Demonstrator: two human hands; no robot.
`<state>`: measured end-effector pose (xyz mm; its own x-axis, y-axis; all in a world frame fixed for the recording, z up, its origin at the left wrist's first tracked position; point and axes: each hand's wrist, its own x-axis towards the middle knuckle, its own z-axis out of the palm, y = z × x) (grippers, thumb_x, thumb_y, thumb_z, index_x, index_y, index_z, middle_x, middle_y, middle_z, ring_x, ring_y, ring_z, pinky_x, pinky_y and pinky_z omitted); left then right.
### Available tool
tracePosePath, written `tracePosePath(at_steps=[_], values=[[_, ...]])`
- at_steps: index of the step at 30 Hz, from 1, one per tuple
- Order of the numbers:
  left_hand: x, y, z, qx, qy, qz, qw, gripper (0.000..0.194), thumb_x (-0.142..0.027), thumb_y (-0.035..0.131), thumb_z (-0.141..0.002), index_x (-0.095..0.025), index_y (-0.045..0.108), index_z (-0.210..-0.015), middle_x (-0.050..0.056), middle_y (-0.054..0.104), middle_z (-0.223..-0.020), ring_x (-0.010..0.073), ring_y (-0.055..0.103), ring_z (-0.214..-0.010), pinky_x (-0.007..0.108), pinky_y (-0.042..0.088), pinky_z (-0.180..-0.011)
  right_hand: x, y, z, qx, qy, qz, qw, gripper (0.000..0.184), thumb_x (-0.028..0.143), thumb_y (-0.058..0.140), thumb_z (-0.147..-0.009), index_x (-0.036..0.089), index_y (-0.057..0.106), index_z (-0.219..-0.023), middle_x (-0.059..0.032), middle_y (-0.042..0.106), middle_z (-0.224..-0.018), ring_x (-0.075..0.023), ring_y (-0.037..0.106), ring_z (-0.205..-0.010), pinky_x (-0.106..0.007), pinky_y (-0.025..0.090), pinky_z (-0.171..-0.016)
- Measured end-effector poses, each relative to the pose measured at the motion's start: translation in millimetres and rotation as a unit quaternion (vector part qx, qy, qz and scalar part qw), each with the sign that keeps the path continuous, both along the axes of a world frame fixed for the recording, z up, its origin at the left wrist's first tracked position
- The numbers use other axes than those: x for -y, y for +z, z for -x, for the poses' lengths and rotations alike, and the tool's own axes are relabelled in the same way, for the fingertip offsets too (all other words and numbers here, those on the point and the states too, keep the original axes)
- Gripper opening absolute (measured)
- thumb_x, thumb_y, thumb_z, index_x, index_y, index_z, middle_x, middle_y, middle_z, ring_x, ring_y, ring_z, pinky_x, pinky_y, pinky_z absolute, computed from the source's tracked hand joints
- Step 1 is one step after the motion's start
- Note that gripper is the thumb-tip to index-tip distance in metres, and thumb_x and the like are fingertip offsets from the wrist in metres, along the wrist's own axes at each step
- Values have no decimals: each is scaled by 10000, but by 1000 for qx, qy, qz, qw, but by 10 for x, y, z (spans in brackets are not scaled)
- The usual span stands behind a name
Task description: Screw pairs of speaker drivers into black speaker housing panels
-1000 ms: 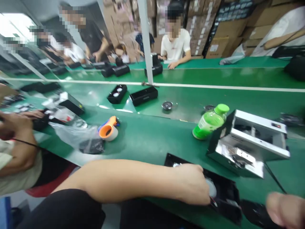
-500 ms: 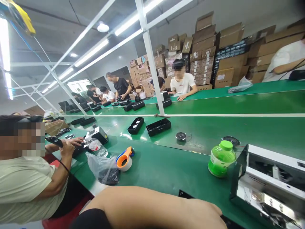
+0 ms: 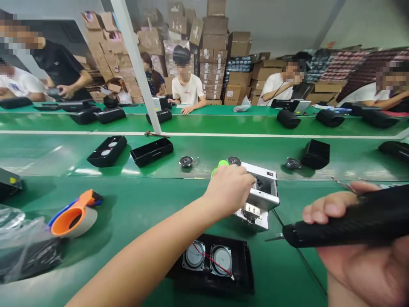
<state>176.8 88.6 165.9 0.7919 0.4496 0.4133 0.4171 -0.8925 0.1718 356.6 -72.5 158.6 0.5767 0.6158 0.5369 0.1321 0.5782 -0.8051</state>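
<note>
An electric screwdriver point(image 3: 358, 215), black with a thin metal bit pointing left, is gripped in my right hand point(image 3: 341, 260). My left hand point(image 3: 228, 189) reaches forward with bent fingers at the left end of a white metal screw feeder point(image 3: 266, 198); its fingertips and anything between them are hidden. Below my left forearm lies an open black speaker housing point(image 3: 243, 273). Two round speakers point(image 3: 222, 259) with red and black wires sit inside it. Behind my left hand a jar with a green lid point(image 3: 223, 163) is mostly covered.
Orange tape dispenser point(image 3: 86, 200) and plastic bag point(image 3: 28, 238) lie at left. Black housings point(image 3: 151, 151) and loose speakers point(image 3: 186, 161) rest on the green belt point(image 3: 204, 145). A white post point(image 3: 137, 64) rises beyond. Several people sit or stand across the line.
My view has swung right. My left hand, low and partly out of frame before, now is at the screw feeder. My right hand with the screwdriver has come into view.
</note>
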Motion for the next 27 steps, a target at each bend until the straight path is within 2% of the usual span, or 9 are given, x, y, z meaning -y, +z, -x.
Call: tracePosePath(at_steps=[2, 4, 6, 8, 10, 15, 19, 22, 27], values=[[13, -3, -180, -3, 9, -14, 1000, 233, -99, 581, -1042, -156, 803, -1005, 109, 760, -1031, 288, 677, -1049, 442, 442, -890, -67, 73, 28, -48, 7, -15, 999, 615, 770, 768, -858, 414, 739, -1359, -35, 638, -794, -255, 627, -657, -463, 595, -579], [63, -20, -246, 0, 13, -25, 1000, 311, -78, 513, -1063, -114, 780, -1217, 135, 760, -1115, 304, 669, -1095, 458, 434, -919, -164, 96, 76, -70, 31, -14, 997, 673, 845, 790, -796, 442, 726, -1332, 7, 667, -729, -241, 620, -601, -428, 594, -568], [136, -52, -156, 24, 11, -49, 998, 403, -119, 463, -1105, -115, 673, -1449, 124, 760, -1194, 297, 667, -1111, 460, 431, -919, -273, 74, 137, -65, 67, -7, 996, 698, 911, 714, -809, 404, 727, -1288, 30, 650, -631, -217, 554, -491, -379, 538, -481], [215, -107, 88, 67, 6, -73, 995, 400, -195, 482, -1127, -155, 631, -1496, 91, 767, -1221, 280, 673, -1085, 458, 434, -907, -381, 17, 201, -31, 101, -11, 994, 720, 951, 593, -860, 361, 715, -1254, 35, 646, -593, -205, 523, -430, -352, 483, -414], [290, -192, 449, 107, 5, -64, 992, 350, -268, 554, -1120, -177, 656, -1442, 79, 777, -1223, 268, 684, -1057, 459, 446, -899, -482, -65, 257, 34, 120, -32, 992, 739, 969, 522, -885, 331, 701, -1210, 33, 680, -613, -203, 562, -427, -355, 509, -422], [535, -544, 1452, 71, 31, 97, 992, 288, -300, 702, -1060, -243, 702, -1342, 126, 706, -1427, 311, 671, -1284, 535, 488, -1066, -660, -286, 368, 102, 143, -35, 984, 737, 967, 654, -803, 271, 669, -1046, 34, 669, -589, -202, 559, -390, -351, 485, -378], [789, -837, 1903, 2, 71, 192, 979, 346, -310, 806, -990, -309, 722, -1326, 135, 547, -1655, 392, 552, -1486, 663, 471, -1181, -677, -330, 414, 64, 121, 3, 991, 737, 948, 625, -849, 262, 666, -1118, 29, 654, -604, -196, 546, -402, -339, 453, -362], [896, -938, 1965, -18, 102, 220, 970, 414, -316, 870, -937, -300, 738, -1330, 152, 522, -1682, 424, 527, -1519, 704, 481, -1205, -659, -295, 417, 42, 93, 31, 994, 744, 964, 548, -880, 276, 654, -1142, 28, 655, -597, -195, 546, -413, -345, 467, -376], [876, -905, 1855, -57, 104, 247, 962, 505, -352, 954, -860, -263, 754, -1315, 158, 545, -1682, 402, 542, -1535, 676, 468, -1262, -613, -286, 390, 16, 115, 77, 990, 847, 1028, 548, -796, 269, 675, -1150, 2, 656, -556, -221, 546, -382, -353, 444, -333]])
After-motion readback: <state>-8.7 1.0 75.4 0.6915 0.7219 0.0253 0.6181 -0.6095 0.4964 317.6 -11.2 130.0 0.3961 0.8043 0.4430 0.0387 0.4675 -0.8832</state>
